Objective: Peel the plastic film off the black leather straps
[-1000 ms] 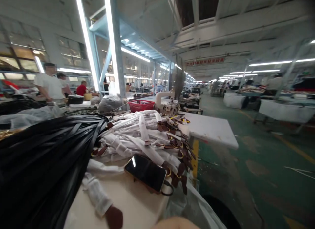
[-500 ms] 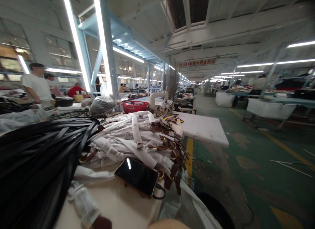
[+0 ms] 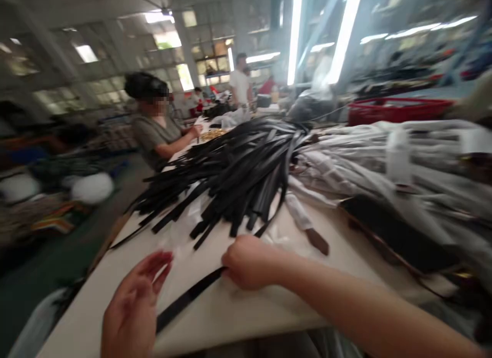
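black strap [image 3: 188, 297] gripped by right hand [image 3: 249, 263], left hand [image 3: 132, 312] open just beside

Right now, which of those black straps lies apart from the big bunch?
The single black strap at the right hand, lying alone on the table; all the others are gathered in the bunch beyond.

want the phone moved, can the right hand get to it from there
Probably yes. The right hand rests on a black strap, and the phone lies off to its right. Only a white strap with a brown tip lies between them, low enough to reach over.
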`<move>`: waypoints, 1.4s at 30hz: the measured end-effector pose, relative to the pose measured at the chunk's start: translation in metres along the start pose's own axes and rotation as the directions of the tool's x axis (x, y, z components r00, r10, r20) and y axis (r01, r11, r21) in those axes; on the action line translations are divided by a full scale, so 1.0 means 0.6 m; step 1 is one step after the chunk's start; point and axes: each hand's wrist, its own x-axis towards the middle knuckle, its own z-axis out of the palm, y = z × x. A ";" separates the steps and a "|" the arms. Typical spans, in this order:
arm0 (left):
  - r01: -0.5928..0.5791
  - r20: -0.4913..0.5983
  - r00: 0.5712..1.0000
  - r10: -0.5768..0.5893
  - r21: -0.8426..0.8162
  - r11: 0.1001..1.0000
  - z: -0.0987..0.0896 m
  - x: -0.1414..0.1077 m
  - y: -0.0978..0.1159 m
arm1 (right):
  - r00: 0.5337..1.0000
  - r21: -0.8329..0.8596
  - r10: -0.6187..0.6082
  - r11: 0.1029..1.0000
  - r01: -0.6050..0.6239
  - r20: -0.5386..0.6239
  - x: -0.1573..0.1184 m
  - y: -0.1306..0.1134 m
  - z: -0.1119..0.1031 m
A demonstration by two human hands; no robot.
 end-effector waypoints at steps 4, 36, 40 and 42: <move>0.002 0.079 0.996 -0.031 0.344 0.939 -0.060 -0.021 -0.019 | 0.997 0.041 -0.037 0.998 0.040 -0.064 -0.009 0.002 0.010; 0.040 0.411 0.900 -0.146 0.256 0.966 0.044 -0.033 0.058 | 0.912 0.392 -0.287 0.834 0.388 -0.292 -0.047 0.016 -0.035; 0.286 0.548 0.787 -0.284 0.084 0.955 0.017 -0.017 0.056 | 0.928 0.472 -0.216 0.812 0.343 -0.303 -0.053 0.027 -0.053; 0.380 0.619 0.706 -0.343 0.077 0.922 0.003 -0.008 0.062 | 0.939 0.524 -0.201 0.788 0.324 -0.278 -0.055 0.032 -0.060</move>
